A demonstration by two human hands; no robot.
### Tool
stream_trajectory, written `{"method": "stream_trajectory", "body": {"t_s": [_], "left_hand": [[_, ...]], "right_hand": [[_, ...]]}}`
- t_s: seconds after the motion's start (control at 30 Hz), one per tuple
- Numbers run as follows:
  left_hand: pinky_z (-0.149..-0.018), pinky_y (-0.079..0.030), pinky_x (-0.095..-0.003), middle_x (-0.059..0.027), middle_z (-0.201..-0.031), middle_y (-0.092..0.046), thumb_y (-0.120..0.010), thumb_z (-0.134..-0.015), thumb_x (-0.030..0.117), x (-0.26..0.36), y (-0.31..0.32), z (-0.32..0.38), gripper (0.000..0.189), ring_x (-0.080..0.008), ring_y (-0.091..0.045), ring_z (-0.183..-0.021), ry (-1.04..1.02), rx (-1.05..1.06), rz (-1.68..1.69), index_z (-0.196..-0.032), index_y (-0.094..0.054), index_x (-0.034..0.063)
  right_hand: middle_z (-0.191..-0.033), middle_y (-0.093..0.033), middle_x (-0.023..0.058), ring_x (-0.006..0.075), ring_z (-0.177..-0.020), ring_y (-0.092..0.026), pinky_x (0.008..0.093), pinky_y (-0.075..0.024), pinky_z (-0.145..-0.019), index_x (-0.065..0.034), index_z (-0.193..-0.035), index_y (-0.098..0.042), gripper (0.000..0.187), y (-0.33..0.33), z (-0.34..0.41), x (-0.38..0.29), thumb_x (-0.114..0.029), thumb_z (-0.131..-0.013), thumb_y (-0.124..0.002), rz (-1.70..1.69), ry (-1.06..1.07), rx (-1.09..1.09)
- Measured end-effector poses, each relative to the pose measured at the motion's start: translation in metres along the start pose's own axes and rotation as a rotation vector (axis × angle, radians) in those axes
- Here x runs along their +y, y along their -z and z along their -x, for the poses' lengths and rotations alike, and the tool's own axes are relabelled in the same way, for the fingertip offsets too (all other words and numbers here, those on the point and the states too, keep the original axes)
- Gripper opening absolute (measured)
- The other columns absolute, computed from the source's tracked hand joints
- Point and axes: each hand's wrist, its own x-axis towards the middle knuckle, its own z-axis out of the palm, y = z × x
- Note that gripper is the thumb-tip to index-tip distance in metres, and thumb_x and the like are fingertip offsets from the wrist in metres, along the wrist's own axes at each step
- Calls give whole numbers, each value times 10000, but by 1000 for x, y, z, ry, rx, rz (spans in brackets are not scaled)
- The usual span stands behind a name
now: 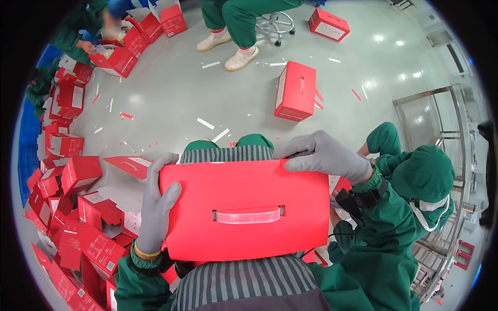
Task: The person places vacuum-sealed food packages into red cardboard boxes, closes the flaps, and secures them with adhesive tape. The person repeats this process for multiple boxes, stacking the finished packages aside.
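A red cardboard carton [249, 186] rests on my lap, its lid side facing up. A clear plastic carry handle [249, 215] runs through two slots in that face. My left hand [157, 206], in a grey glove, grips the carton's left end, the thumb on top and the fingers along the outer side. At the far right edge my gloved right hand [325, 155] pinches the rim, with thumb on the top face and the other fingers behind it. Both sleeves are green, and a striped apron [245, 280] covers my lap under the carton.
Many red cartons [97, 248], some opened, are heaped at the left. Closed cartons [297, 89] stand on the floor ahead. A masked co-worker [424, 175] sits close on my right. Another person's legs [237, 27] are at the top. Paper strips [205, 123] litter the floor.
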Motion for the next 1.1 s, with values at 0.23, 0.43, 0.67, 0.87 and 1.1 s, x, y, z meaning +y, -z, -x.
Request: {"method": "stream_trajectory", "body": {"t_s": [0.23,0.43,0.67,0.87,1.1], "left_hand": [[-1160,-400,-388,-150,-1444,-504,-611,-936,217,-2,0,-5,586,-273,-493,-1367,-28,-15,1,-1475,-472,32],[-1163,-396,-386,-154,-1443,-504,-610,-934,218,-3,-2,-4,581,-277,-495,-1367,-13,2,21,-1466,-480,25],[-1169,-394,-390,-160,-1450,-501,-605,-931,205,-5,-3,-2,575,-282,-492,-1380,-33,24,-12,-1462,-479,26],[-1172,-396,-394,-164,-1458,-502,-603,-938,213,-8,-4,-1,580,-285,-497,-1381,-63,34,-18,-1472,-473,28],[-1169,-399,-395,-168,-1442,-520,-615,-952,239,-10,-4,4,585,-288,-504,-1376,-36,32,17,-1477,-478,20]], "right_hand": [[-1021,-780,83,149,-893,-722,284,-563,-833,-42,-1205,-762,311,-14,2,1,-208,-942,-749,247,92,162],[-1013,-774,62,119,-891,-706,258,-559,-830,0,-1194,-762,324,2,-15,6,-204,-943,-767,-89,-105,32],[-974,-779,61,124,-913,-719,268,-570,-850,-6,-1169,-783,349,9,-21,6,-253,-922,-791,-61,-135,-30],[-1010,-798,84,157,-902,-741,280,-578,-851,-53,-1166,-790,266,6,-10,0,-175,-936,-737,205,62,23],[-1064,-765,88,261,-883,-705,397,-564,-785,-55,-1239,-680,378,-41,31,-32,-65,-861,-675,884,318,227]]}}
